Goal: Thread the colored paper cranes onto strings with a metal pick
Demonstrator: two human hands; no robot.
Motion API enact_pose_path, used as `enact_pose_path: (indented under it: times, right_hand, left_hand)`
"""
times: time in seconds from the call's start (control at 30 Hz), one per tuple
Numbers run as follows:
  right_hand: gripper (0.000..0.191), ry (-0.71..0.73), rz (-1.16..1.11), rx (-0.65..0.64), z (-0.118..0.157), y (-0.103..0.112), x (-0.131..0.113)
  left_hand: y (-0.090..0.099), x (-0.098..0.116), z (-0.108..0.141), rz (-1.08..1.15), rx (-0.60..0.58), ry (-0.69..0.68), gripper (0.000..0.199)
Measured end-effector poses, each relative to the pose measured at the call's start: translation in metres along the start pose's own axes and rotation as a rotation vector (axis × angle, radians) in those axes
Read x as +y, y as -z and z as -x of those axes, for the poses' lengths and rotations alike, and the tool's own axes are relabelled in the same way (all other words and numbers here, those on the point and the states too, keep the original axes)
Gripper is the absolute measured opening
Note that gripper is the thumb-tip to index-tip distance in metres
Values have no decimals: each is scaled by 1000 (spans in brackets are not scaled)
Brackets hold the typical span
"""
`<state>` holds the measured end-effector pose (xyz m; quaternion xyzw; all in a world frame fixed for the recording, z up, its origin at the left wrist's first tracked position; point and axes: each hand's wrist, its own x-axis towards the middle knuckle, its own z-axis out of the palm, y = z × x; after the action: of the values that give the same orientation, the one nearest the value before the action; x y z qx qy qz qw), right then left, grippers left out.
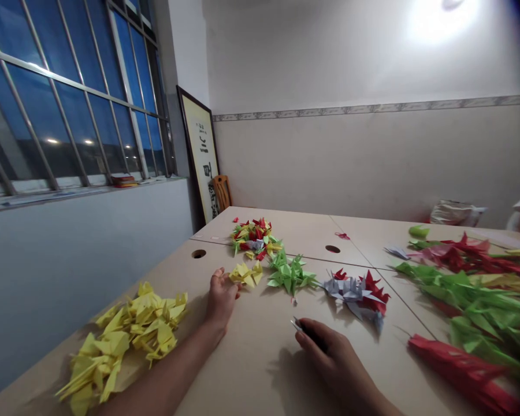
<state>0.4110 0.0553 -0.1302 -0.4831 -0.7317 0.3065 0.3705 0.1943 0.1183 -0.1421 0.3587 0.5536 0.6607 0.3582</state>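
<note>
Curling its fingers, the left hand (223, 292) meets the small yellow paper cluster (248, 275); whether it grips or only touches, I cannot tell. That cluster lies just ahead and right of this nearer hand, longer side to side. The right hand (331, 351), farther from it, pinches a slim metal tool (295, 325). Bare tabletop (255, 341) separates the hands; green folded papers (291, 274) hem the cluster's right, and a large yellow pile (153, 323) lies toward the tabletop's left edge.
</note>
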Motion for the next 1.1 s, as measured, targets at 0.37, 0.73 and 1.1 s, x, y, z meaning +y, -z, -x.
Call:
enact_pose_path:
  times: [0.37,0.73,1.1]
  right_hand:
    - [37,-11,54,-18,0,2,10]
    - [34,5,13,-36,1,3,4]
    - [31,53,-31,-43,2,3,1]
  left_hand:
    - [53,100,-21,-637,-361,-355,27]
    - [115,102,-39,-1284,-572,-129,22]
    - [113,113,-39,-1272,-475,-275,12]
